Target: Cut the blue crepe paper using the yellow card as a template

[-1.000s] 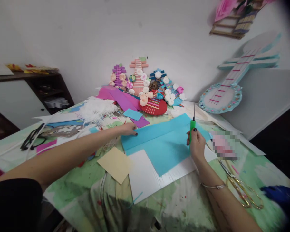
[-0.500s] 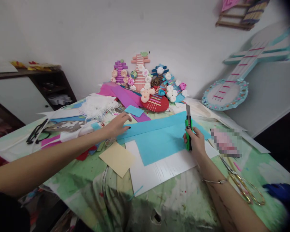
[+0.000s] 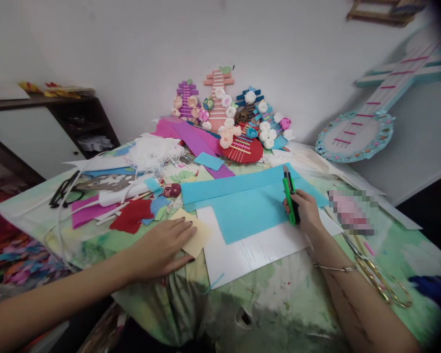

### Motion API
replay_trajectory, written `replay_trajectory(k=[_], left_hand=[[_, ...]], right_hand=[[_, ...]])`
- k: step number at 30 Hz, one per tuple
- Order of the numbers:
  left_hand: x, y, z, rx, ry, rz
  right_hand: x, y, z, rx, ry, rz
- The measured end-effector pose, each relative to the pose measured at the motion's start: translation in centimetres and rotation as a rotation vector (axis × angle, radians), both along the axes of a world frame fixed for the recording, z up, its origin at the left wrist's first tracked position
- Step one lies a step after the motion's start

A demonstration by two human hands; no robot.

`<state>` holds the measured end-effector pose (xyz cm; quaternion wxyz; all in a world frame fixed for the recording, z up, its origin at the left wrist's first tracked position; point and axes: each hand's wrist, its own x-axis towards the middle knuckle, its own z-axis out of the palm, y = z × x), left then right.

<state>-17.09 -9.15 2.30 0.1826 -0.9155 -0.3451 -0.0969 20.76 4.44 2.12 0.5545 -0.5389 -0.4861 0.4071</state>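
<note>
My right hand [image 3: 305,211] is closed around a green utility knife [image 3: 290,198], its blade extended and pointing up and away from me. The knife is held above a large sheet of blue felt [image 3: 242,215] with a separate-looking long blue strip [image 3: 220,189] along its far side. Beneath the felt lies a white board [image 3: 250,260] marked with thin scratches. My left hand [image 3: 167,245] rests flat, fingers spread, on a square of pale yellow paper [image 3: 198,245] left of the board. A small blue piece [image 3: 208,161] lies farther back on purple material.
Gold-handled scissors [image 3: 378,279] lie at the right. At the left are a white glue gun [image 3: 123,194], red scraps [image 3: 132,215] and a heap of white strings [image 3: 154,152]. Decorated small guitar shapes [image 3: 218,103] stand against the wall; a larger one [image 3: 356,137] leans at right.
My left hand has moved from the far blue strip back toward me and down onto the yellow square. The knife in my right hand has tilted slightly; the view has shifted a little.
</note>
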Motion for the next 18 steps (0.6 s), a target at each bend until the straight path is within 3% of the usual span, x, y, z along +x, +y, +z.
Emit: replay_trajectory(k=[6,10,12,15,18], left_hand=[[-0.2,1.8,0.2,0.204,0.088,-0.198],[-1.6,1.8,1.9,0.249,-0.013,-0.38],[-1.5,1.7,3.0,0.208,-0.104,-0.41],[0.4,2.6,4.0,0.246,-0.182,-0.465],[4.0,4.4,3.8,0.365,-0.195,-0.525]], right_hand=[[0.3,0.0,0.3,-0.035,-0.099,0.088],[-0.3,-0.4,0.6,-0.04,-0.244,0.122],[-0.7,-0.5,0.6,-0.061,-0.365,0.131],[-0.8,-0.6,0.6,-0.089,-0.562,0.113],[-0.5,-0.6,0.5,-0.096,-0.689,0.093]])
